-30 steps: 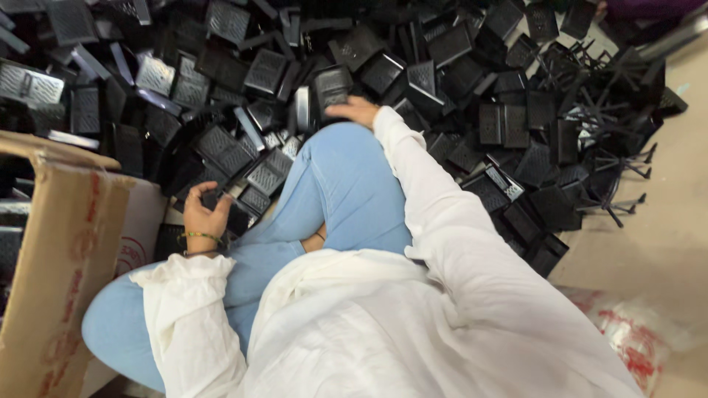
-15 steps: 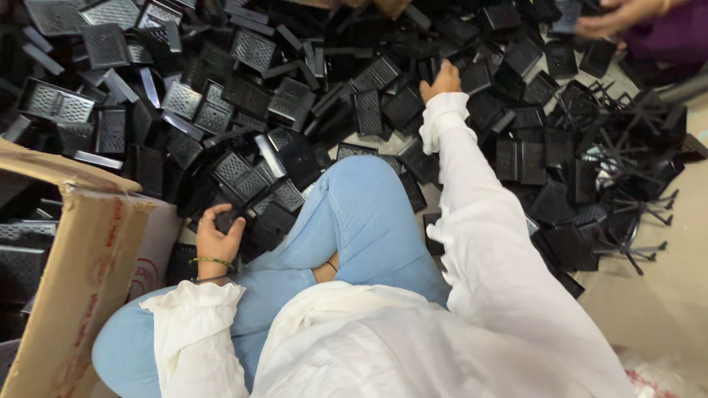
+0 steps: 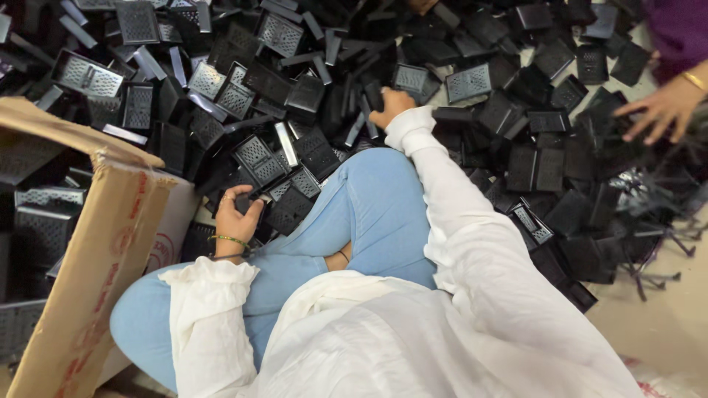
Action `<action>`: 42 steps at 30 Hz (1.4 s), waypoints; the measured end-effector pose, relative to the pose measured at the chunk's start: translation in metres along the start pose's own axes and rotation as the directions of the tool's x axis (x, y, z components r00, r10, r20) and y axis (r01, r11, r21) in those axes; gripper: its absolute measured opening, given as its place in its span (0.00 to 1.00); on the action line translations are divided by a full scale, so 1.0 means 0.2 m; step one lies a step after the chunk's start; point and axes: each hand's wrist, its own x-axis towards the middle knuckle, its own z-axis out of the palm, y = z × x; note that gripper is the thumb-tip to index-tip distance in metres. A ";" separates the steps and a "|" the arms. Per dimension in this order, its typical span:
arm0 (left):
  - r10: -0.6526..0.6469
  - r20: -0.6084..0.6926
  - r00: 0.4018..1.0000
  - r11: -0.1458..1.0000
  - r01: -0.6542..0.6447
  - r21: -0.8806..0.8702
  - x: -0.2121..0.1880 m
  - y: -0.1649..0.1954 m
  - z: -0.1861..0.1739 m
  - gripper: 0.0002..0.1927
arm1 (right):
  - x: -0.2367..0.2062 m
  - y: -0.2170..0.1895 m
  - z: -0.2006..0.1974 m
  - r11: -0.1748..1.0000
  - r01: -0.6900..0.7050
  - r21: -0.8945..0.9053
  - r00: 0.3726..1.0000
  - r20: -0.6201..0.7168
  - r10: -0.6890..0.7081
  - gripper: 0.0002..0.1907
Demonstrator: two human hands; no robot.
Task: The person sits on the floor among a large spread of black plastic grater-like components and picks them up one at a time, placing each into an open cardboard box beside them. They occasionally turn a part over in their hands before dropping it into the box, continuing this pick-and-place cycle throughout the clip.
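While sitting in the pile: hands work apart
Left hand: holds a black tray near the box
Right hand: reaches far, fingers closing on a tray

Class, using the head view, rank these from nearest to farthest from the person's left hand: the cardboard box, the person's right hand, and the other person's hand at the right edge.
1. Cardboard box: just left of the left hand.
2. Right hand: up and to the right, past the knee.
3. Other person's hand: far right edge.
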 end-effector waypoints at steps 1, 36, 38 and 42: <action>0.003 -0.012 1.000 0.999 -0.004 -0.035 -0.01 0.00 -0.01 0.18 | -0.02 -0.05 0.02 0.999 0.021 0.049 0.999 -0.048 -0.018 0.28; -0.258 -0.005 0.966 0.672 0.176 -0.720 0.02 -0.14 -0.13 0.06 | -0.54 -1.01 0.36 0.442 0.092 0.892 0.934 0.076 -0.349 0.11; -0.298 0.011 0.954 0.654 0.213 -0.726 0.03 -0.13 -0.12 0.07 | -0.56 -0.98 0.33 0.248 0.000 0.969 0.889 0.114 -0.443 0.12; -0.350 -0.068 0.934 0.671 0.199 -0.715 0.04 -0.11 -0.11 0.09 | -0.46 -0.85 0.28 0.251 -0.015 0.968 0.894 0.125 -0.430 0.13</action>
